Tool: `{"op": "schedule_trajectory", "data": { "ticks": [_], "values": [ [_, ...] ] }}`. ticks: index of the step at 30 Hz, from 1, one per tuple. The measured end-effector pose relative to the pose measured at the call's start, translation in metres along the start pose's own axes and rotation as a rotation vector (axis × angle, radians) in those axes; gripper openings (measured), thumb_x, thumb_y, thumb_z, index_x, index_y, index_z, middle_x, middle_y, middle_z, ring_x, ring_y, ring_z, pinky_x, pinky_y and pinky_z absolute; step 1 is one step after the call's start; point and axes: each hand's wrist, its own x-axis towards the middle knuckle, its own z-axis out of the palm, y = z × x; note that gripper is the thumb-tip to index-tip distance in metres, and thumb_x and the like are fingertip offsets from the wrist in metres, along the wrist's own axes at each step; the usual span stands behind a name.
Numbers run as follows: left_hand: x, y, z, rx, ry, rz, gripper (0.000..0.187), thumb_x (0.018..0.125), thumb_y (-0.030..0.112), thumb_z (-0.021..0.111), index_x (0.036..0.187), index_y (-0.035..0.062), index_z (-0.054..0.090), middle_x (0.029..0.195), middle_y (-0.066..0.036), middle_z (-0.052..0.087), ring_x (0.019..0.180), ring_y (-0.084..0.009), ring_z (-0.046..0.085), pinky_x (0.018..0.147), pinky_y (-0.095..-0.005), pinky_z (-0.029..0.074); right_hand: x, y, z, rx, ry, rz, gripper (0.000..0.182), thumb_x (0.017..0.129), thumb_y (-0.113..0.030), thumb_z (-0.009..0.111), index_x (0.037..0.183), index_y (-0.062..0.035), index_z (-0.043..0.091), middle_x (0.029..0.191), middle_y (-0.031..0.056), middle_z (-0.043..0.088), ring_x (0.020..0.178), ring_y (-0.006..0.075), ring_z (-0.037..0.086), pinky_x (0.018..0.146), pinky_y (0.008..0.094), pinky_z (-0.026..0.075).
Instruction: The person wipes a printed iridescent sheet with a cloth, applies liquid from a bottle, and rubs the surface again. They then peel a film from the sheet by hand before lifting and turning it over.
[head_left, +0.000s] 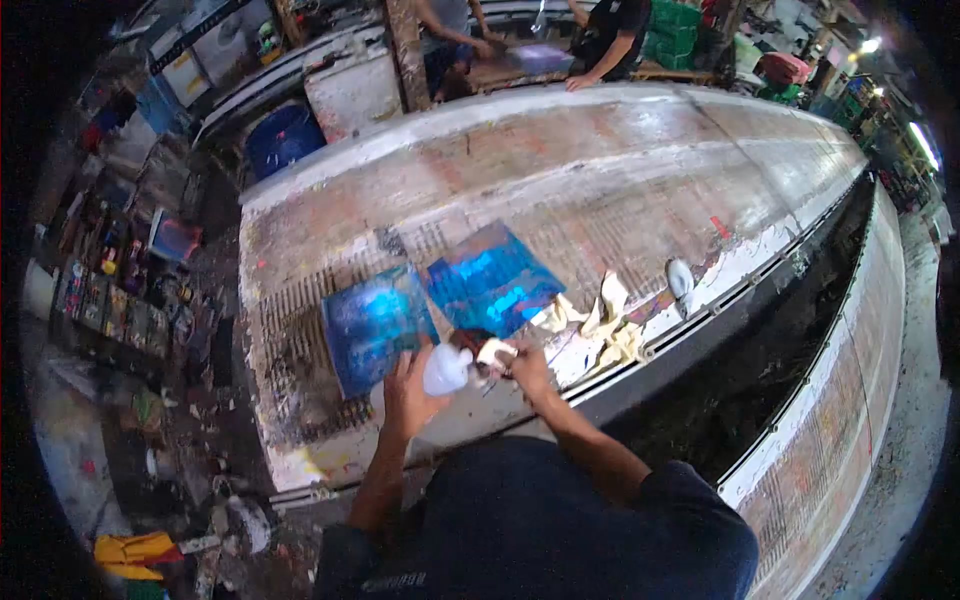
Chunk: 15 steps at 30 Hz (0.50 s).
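Note:
Near the front edge of the long worktable, my left hand is closed round a white translucent bottle, which is tilted toward the right. My right hand grips a cream-coloured cloth close to the bottle's mouth. Just beyond my left hand lies a blue painted panel. A second blue panel lies to its right, beyond the cloth. Crumpled cream cloths rest on the table to the right of my right hand.
The long worktable stretches away to the upper right. A white oval object sits near its front edge. Two people stand at the far side, one with a hand on the edge. A blue barrel stands beyond the table at the left.

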Motion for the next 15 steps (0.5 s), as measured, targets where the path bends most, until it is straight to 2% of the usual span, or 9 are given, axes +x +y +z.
{"op": "schedule_trajectory", "data": {
  "ticks": [3,4,5,9,12,14,15],
  "values": [
    [0.007,0.001,-0.011,0.046,0.016,-0.004,0.09,0.053,0.023,0.088,0.135,0.01,0.053,0.111,-0.018,0.055,0.102,-0.0393,0.055,0.086,-0.0475,0.044,0.034,0.051,-0.012,-0.01,-0.019,-0.109,0.02,0.086,-0.002,0.067,0.105,0.0055,0.068,0.087,0.0083,0.069,0.071,0.0126,0.064,0.059,0.0265,0.05],
    [0.01,0.003,-0.017,0.088,0.002,0.018,0.087,0.054,0.024,0.087,0.134,0.011,0.054,0.11,-0.017,0.055,0.104,-0.0382,0.054,0.088,-0.0476,0.042,0.032,0.041,-0.011,-0.016,-0.042,-0.063,0.022,0.086,-0.002,0.067,0.107,0.0057,0.068,0.088,0.0083,0.069,0.071,0.0126,0.064,0.06,0.026,0.051],
    [0.013,0.004,-0.021,0.131,0.043,0.088,0.086,0.054,0.026,0.087,0.132,0.0084,0.054,0.104,-0.017,0.056,0.098,-0.037,0.055,0.082,-0.0464,0.043,0.025,0.026,-0.008,-0.023,-0.065,-0.021,0.024,0.087,-0.002,0.066,0.109,0.006,0.067,0.09,0.0083,0.069,0.072,0.0126,0.064,0.062,0.0255,0.052],
    [0.021,0.016,-0.036,0.204,-0.005,0.098,0.087,0.054,0.021,0.086,0.134,0.0095,0.054,0.11,-0.018,0.053,0.103,-0.0372,0.053,0.086,-0.0474,0.041,0.014,0.012,-0.005,-0.045,-0.109,0.017,0.028,0.088,-0.003,0.065,0.114,0.0074,0.066,0.094,0.0092,0.07,0.075,0.0126,0.064,0.066,0.0247,0.052],
    [0.024,0.013,-0.036,0.229,-0.042,0.112,0.084,0.056,0.02,0.087,0.134,0.0122,0.056,0.11,-0.017,0.051,0.107,-0.0352,0.051,0.09,-0.0485,0.037,0.002,0.0,0.002,0.061,-0.117,0.039,0.027,0.086,-0.004,0.066,0.11,0.0098,0.067,0.088,0.0111,0.071,0.07,0.0114,0.061,0.062,0.025,0.048],
    [0.026,0.016,-0.036,0.235,-0.078,0.11,0.081,0.059,0.021,0.087,0.134,0.0142,0.058,0.109,-0.015,0.049,0.108,-0.0332,0.05,0.094,-0.0487,0.034,0.002,0.0,-0.001,-0.056,-0.144,0.01,0.026,0.087,-0.003,0.064,0.11,0.0084,0.068,0.086,0.0091,0.07,0.068,0.0105,0.06,0.06,0.0248,0.046],
    [0.027,0.018,-0.037,0.262,-0.083,0.129,0.086,0.056,0.02,0.087,0.135,0.0137,0.056,0.113,-0.017,0.05,0.109,-0.0347,0.05,0.093,-0.0483,0.034,0.001,0.001,-0.002,-0.053,-0.137,0.018,0.026,0.087,-0.003,0.064,0.11,0.0084,0.068,0.086,0.0091,0.07,0.068,0.0105,0.06,0.06,0.0248,0.046]
  ]
}}
